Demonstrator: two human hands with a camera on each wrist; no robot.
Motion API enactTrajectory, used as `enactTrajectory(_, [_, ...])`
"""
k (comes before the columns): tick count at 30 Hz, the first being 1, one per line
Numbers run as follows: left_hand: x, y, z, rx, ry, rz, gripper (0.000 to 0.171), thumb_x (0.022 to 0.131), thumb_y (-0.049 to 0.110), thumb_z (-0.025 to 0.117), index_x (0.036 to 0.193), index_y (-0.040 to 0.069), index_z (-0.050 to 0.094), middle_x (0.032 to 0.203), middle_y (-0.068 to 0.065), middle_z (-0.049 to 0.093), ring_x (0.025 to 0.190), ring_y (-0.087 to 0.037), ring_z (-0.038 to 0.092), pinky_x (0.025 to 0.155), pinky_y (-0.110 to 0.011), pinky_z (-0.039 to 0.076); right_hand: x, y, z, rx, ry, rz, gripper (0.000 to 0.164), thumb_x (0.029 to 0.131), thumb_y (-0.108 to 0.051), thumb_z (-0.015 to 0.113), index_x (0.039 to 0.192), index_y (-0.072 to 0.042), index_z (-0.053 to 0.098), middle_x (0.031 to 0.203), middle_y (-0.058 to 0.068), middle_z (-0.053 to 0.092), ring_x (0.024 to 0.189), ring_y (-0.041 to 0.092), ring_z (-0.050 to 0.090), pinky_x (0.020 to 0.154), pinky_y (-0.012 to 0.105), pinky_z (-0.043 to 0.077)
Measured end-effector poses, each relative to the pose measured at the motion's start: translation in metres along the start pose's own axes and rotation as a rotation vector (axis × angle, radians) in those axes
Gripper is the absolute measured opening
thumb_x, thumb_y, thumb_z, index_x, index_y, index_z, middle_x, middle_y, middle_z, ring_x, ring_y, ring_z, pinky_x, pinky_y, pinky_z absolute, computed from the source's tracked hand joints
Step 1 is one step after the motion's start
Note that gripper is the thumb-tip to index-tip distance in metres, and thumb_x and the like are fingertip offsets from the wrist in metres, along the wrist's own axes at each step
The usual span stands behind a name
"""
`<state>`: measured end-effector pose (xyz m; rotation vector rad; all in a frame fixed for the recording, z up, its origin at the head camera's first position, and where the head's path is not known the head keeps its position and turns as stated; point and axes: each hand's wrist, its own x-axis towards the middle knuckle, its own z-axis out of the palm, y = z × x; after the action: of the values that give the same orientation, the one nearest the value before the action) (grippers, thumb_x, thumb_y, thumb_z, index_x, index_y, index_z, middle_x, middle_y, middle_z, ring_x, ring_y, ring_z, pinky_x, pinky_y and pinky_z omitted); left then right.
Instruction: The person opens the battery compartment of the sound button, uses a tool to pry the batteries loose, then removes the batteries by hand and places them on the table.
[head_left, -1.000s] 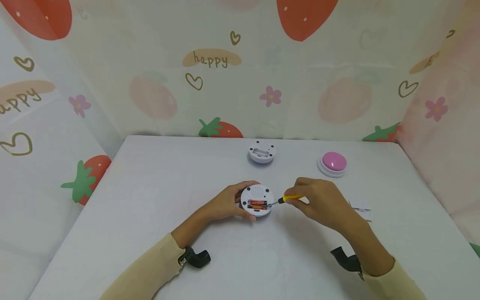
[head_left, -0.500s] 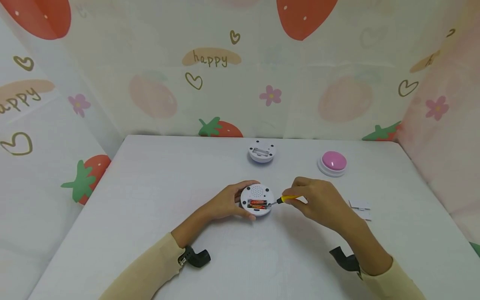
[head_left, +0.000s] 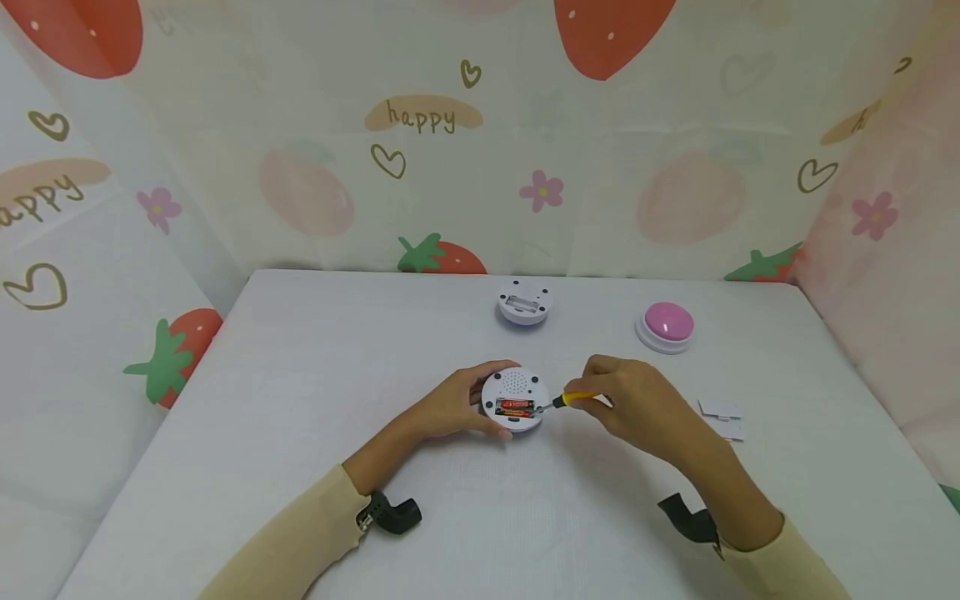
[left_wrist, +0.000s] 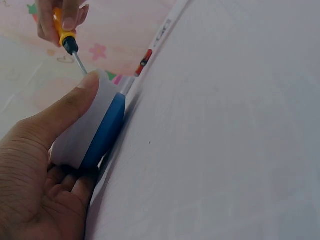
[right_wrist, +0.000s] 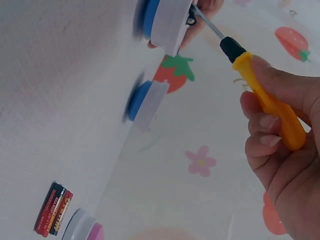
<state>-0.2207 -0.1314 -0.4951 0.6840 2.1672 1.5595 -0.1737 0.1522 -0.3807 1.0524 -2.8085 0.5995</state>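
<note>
My left hand (head_left: 457,406) grips a round white push button (head_left: 515,385) by its edge, turned underside up, its blue dome (left_wrist: 106,131) facing the table. In its uncovered compartment lie red AAA batteries (head_left: 516,404). My right hand (head_left: 637,404) holds a screwdriver (right_wrist: 270,100) by its yellow handle, thumb and fingers wrapped round it. The metal shaft (left_wrist: 79,63) slants down to the left, with the tip at the right end of the compartment. In the left wrist view the left thumb (left_wrist: 75,102) lies over the white base.
Behind stands another upturned push button (head_left: 523,304), its compartment bare. A pink-domed push button (head_left: 667,325) sits upright at the back right. White flat covers (head_left: 720,410) lie beside the right wrist. Loose batteries (right_wrist: 53,209) rest on the table near the pink one.
The screwdriver handle and right hand have shifted very slightly left. The left hand and the push button have stayed put.
</note>
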Motion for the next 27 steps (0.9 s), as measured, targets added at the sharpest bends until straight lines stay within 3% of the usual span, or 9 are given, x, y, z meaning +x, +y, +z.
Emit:
enactTrajectory(9, [0.0006, 0.0018, 0.0001, 0.008, 0.010, 0.003, 0.098, 0.068, 0.019, 0.097, 0.152, 0.022, 0.046, 0.149, 0.005, 0.050, 0.137, -0.012, 0.048, 0.113, -0.029, 0.040, -0.0001, 0.0018, 0.0004, 0.052, -0.018, -0.008, 0.023, 0.082, -0.002, 0.084, 0.103, -0.010, 0.082, 0.081, -0.009, 0.061, 0.070, 0.007, 0.054, 0.058, 0.018, 0.049])
enactTrajectory(20, [-0.0004, 0.0026, 0.0006, 0.005, -0.003, 0.001, 0.100, 0.070, 0.017, 0.096, 0.154, 0.025, 0.043, 0.152, 0.004, 0.046, 0.138, -0.013, 0.047, 0.113, -0.030, 0.040, 0.0017, -0.0025, 0.0006, 0.023, -0.023, 0.005, 0.022, 0.082, -0.005, 0.084, 0.102, -0.011, 0.082, 0.083, -0.008, 0.064, 0.071, 0.008, 0.055, 0.061, 0.019, 0.051])
enactTrajectory(27, [-0.0005, 0.0029, 0.0008, 0.014, -0.025, 0.033, 0.103, 0.072, 0.017, 0.095, 0.156, 0.026, 0.038, 0.155, 0.003, 0.043, 0.138, -0.014, 0.046, 0.113, -0.029, 0.040, 0.0018, -0.0031, 0.0026, 0.013, -0.028, 0.011, 0.022, 0.082, -0.006, 0.084, 0.102, -0.012, 0.082, 0.083, -0.008, 0.064, 0.071, 0.007, 0.056, 0.061, 0.019, 0.051])
